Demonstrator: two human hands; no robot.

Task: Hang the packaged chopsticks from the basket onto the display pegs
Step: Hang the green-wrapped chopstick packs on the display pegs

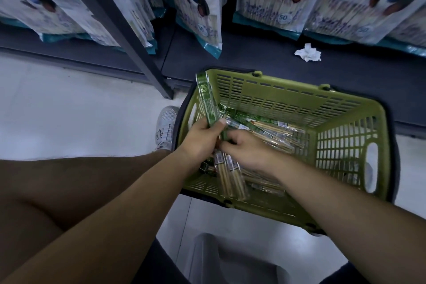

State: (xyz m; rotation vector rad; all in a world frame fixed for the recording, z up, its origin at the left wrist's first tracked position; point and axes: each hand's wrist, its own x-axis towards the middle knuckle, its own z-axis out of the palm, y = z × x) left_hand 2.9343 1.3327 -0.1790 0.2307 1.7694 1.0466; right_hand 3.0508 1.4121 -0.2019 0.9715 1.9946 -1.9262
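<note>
The left hand [202, 136] is closed around a bundle of chopstick packs [207, 101], with the thumb across the front. The right hand [246, 147] is just beside it, its fingers curled on the same bundle below the left thumb. It seems to pinch one pack, but the fingertips are partly hidden.

The long axis of the bundle runs from the near wall of the basket [345, 99] up to its far left corner. The green header ends are farthest from the person. The left hand is nearer and carries the weight.

Loose packs [276, 129] lie flat on the basket floor, just right of both hands. No pegs are in view. Hanging bags [200, 2] are beyond the basket, so I judge the lift goes up and forward.
</note>
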